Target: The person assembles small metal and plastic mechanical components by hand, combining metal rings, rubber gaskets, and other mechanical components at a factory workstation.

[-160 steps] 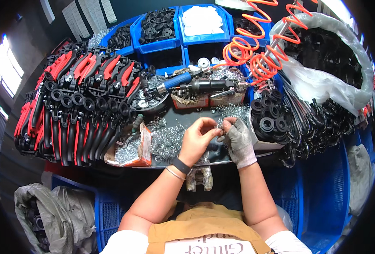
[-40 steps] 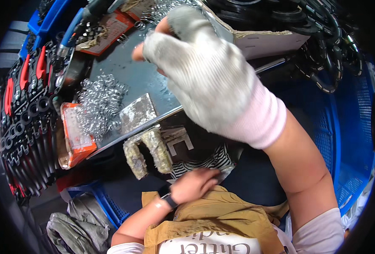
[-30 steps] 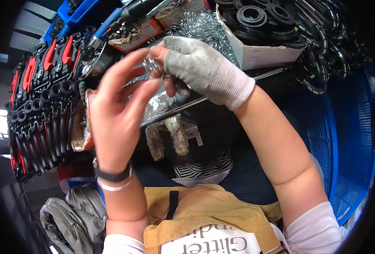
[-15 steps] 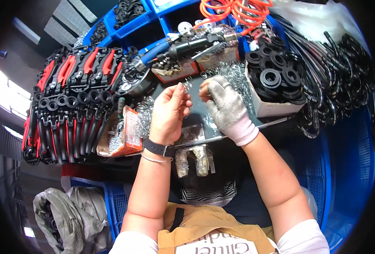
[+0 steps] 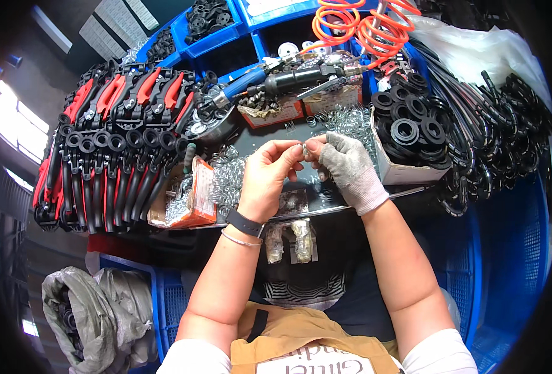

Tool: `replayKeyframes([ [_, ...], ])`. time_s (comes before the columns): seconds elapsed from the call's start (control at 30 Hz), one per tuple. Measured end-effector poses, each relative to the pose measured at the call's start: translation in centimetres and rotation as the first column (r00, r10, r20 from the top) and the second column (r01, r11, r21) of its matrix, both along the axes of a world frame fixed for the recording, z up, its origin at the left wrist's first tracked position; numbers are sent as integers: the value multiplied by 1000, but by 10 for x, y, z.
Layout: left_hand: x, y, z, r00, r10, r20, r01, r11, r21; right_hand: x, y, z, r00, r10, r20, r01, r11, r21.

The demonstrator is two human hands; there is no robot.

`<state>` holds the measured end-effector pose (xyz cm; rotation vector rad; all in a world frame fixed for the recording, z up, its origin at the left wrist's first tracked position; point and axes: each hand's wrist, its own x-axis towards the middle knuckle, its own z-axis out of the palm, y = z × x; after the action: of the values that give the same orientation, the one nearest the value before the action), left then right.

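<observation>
Both hands pinching a small metal ring (image 5: 303, 148) over the bench.
Bare left hand (image 5: 270, 174) and gloved right hand (image 5: 346, 165) meet fingertip to fingertip on it, above loose ring pile (image 5: 226, 177); black rubber washers (image 5: 413, 124) just right.

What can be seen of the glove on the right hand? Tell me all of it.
The glove is a grey knitted work glove with a pale pinkish ribbed cuff at the wrist; the forearm beyond it is bare. It looks like cloth, slightly grubby. It covers the right hand, whose fingertips meet those of the bare left hand on a small metal piece, above the dark bench.
</observation>
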<state>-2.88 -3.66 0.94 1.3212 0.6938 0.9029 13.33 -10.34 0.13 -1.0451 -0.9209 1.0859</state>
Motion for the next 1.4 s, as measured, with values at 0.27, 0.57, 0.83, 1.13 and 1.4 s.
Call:
replayKeyframes([
  [0.27,10,-6,5,895,343,-287,5,633,774,-4,0,4,997,-4,-76,0,999,-54],
  [0.57,3,12,-6,914,144,-379,-7,940,341,-8,2,-1,978,-84,190,68,994,86],
  [0.83,-2,31,11,974,-210,-89,140,859,-492,-5,8,0,383,-666,640,-75,669,740],
  [1.13,8,33,8,789,450,-419,-132,789,600,3,16,-10,503,-566,653,228,816,531],
  [1.4,8,30,12,990,-128,-50,136,972,193,6,12,2,970,-136,202,131,991,37],
])
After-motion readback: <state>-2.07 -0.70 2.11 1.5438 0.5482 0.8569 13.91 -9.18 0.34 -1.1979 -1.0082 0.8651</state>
